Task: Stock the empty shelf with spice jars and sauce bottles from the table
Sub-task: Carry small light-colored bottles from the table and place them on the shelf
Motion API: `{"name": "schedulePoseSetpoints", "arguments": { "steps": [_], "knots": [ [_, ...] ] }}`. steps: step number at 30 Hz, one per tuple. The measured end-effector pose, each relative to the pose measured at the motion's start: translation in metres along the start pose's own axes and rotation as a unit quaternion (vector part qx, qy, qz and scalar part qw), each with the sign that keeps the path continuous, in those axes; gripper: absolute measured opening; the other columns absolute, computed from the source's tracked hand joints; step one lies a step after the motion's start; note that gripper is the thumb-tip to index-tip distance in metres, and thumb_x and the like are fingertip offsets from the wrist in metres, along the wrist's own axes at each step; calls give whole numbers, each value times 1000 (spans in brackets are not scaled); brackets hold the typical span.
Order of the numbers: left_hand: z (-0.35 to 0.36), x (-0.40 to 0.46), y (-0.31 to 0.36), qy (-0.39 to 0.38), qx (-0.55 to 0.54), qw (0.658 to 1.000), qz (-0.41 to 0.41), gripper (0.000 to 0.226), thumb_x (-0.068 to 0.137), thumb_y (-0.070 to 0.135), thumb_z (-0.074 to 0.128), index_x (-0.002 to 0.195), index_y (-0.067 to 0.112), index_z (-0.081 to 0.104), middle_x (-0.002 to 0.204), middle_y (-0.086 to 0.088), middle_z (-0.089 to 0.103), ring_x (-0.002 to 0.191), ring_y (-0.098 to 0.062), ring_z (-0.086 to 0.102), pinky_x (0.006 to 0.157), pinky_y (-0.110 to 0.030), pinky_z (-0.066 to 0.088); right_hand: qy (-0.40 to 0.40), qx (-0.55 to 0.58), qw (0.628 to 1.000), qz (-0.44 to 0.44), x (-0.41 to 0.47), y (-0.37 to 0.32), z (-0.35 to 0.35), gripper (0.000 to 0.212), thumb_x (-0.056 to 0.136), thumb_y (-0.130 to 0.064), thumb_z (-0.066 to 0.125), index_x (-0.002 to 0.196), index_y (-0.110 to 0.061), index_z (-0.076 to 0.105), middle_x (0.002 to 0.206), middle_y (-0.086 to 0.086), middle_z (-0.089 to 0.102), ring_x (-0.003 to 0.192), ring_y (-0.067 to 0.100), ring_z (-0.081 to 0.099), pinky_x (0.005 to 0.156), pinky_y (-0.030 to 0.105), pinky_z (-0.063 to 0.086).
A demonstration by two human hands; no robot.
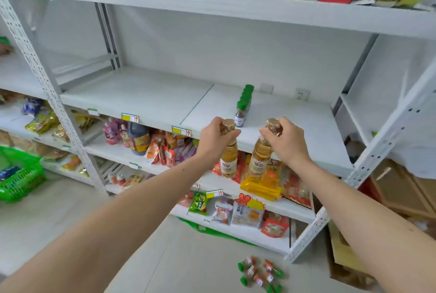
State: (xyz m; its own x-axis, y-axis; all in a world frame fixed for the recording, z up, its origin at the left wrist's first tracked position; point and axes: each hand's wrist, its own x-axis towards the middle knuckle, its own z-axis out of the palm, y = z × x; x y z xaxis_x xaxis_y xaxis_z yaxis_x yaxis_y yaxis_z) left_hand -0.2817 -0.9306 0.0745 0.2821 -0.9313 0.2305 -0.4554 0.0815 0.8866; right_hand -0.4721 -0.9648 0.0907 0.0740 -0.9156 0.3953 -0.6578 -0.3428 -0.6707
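- Both my forearms reach forward from the bottom of the view toward the white shelf unit.
- My left hand [213, 138] is closed around the gold cap and neck of one sauce bottle [229, 158]; the fingers are pressed onto the cap, and the bottle hangs upright below them.
- My right hand [284, 140] pinches the cap of a second sauce bottle [259, 158] the same way. That bottle is also upright.
- Both bottles hold amber liquid. They hang side by side, apart from each other, in front of the front edge of the empty shelf [141, 94], with their bases below that edge. Neither is on the board.
- Progress: a row of spice jars [244, 104] with green lids already stands on the shelf, right of its centre seam, running from near the front edge toward the back wall. I judge this to be the only stock placed so far; the left half and the far right of the board are bare.
- Remaining: lift both bottles above the front edge and set them down. Space beside the jar row looks suitable.
- Several small green-capped jars [259, 273] lie on the floor [70, 222] near the unit's front right post. Whether they belong to this load cannot be determined.
- I see no table in view, so the remaining stock cannot be counted.
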Motion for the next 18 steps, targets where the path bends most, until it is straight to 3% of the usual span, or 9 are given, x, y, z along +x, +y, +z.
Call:
{"name": "schedulePoseSetpoints", "arguments": {
  "steps": [4,8,13,18],
  "knots": [
    [26,75,9,-31,6,999,30,39,84,37,71,111,13,57,95,3,61,86,-14,59,60,-15,39,24,-8,999,24,59,21,2,33,84,-41,66,82,-10,55,77,3,60,76,25,59,64,41,49],
    [49,146,20,-77,1,995,56,40,86,35,70,117,13,57,99,3,60,88,-13,58,61,-11,40,57,-10,997,51,110,41,5,32,84,-40,67,82,-10,54,77,2,60,75,24,58,63,38,48],
    [86,225,26,-105,-5,993,54,42,84,36,71,115,11,58,101,-1,63,92,-19,60,73,-25,44,75,-13,994,79,158,68,10,28,83,-36,67,77,-16,49,75,-2,56,75,21,55,62,30,41],
    [126,292,26,-120,29,991,60,38,80,37,75,105,11,62,99,-7,67,91,-24,63,69,-29,46,71,-34,993,87,207,97,17,30,82,-35,69,78,-11,52,77,3,59,76,24,56,63,35,45]
  ]
}}
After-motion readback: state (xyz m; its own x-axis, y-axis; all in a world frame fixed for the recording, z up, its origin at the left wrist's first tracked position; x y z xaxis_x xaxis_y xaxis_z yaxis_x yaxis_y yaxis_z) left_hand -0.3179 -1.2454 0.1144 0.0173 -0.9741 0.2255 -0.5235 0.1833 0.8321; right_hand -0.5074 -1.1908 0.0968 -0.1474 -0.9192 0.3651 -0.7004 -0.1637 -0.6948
